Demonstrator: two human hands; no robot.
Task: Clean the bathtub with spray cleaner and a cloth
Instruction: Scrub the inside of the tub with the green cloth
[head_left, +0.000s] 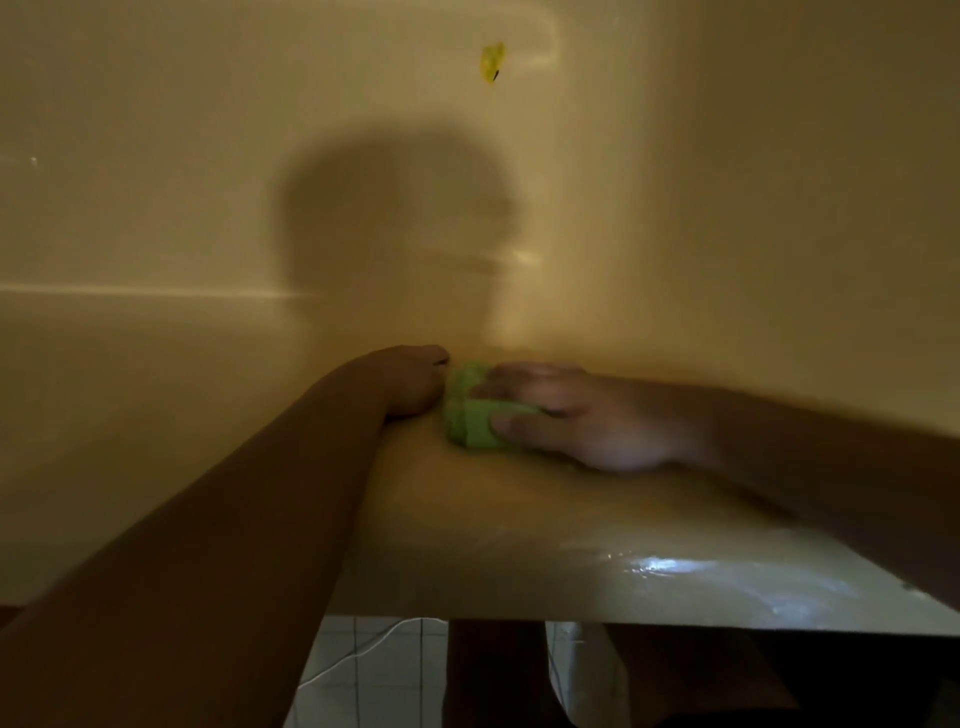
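I look into a cream bathtub (208, 218) in dim yellow light. My right hand (576, 421) is blurred and presses a bunched green cloth (470, 410) against the tub's inner edge, fingers spread over the cloth. My left hand (410, 382) rests on the tub surface just left of the cloth, fingers curled under, touching or nearly touching it. No spray bottle is in view.
A wet, shiny stretch of the tub rim (675, 571) lies in front of me. A small yellow object (492, 62) sits high on the far tub wall. White floor tiles (374, 670) and a thin white cord show below the rim. My head's shadow falls on the tub wall.
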